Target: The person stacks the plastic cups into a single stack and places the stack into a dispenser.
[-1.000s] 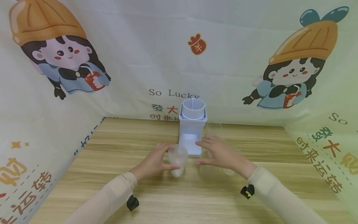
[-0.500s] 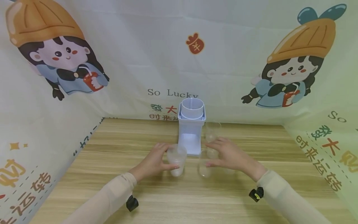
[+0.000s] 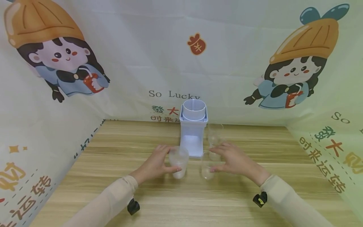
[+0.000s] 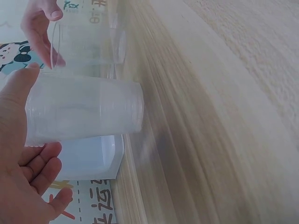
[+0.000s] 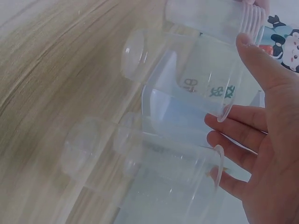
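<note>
My left hand grips a stack of clear plastic cups on the table, thumb in front and fingers behind. Several nested rims show on the stack in the right wrist view. To its right, my right hand holds a single clear plastic cup near its rim, between thumb and fingers. The right wrist view shows this cup standing apart from the stack. Behind both hands stands a pale lavender plastic holder with a round tube on top.
More clear cups stand on the right, one beside the holder, a cup partly see-through against the wood. In the right wrist view, other cups sit beyond my fingers. A printed cloth walls the wooden table on three sides.
My right hand has moved slightly right and now sits around the single cup, which shows more plainly. My left hand and the stack have stayed about where they were.
</note>
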`<state>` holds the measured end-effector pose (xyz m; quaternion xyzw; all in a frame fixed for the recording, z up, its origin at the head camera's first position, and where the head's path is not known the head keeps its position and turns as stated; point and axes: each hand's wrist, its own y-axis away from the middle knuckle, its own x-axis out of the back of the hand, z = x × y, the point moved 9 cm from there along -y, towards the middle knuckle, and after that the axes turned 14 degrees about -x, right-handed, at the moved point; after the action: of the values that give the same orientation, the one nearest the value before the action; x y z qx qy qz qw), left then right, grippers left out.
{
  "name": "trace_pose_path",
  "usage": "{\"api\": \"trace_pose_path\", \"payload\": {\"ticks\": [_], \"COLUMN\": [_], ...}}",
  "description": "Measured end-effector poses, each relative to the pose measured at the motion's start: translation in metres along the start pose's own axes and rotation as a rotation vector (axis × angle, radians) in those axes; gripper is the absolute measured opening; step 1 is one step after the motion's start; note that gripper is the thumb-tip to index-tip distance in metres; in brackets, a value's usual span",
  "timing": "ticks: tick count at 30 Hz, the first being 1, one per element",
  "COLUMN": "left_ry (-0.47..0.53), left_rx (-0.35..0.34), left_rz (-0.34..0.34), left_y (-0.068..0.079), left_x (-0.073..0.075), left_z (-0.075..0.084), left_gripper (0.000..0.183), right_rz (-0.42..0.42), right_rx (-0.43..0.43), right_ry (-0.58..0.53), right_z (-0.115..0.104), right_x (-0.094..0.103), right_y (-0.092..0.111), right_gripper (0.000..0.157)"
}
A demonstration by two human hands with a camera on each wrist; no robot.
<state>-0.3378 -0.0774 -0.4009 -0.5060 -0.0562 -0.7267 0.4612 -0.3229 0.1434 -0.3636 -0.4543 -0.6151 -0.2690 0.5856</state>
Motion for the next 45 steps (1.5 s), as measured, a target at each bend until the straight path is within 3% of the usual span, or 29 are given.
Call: {"api": "trace_pose_path", "payload": {"ticks": [20,45], "left_ry": [-0.004,-0.020], "left_rx": [-0.030,-0.030], "left_rz": [0.055,0.056], "left_y": [0.001,-0.003], "left_x": [0.006,0.004], "left_z": [0.004,0.007], "left_gripper": [0.067,0.070], "right_rz": [0.016,0.051], "right_rx": [0.011,0.021], "right_ry": [0.023,0.017], "right_z": [-0.005,-0.018], "right_x": [-0.001,0.033], "right_y": [0.000,-0.015], "right_gripper": [0.071,0.076]}}
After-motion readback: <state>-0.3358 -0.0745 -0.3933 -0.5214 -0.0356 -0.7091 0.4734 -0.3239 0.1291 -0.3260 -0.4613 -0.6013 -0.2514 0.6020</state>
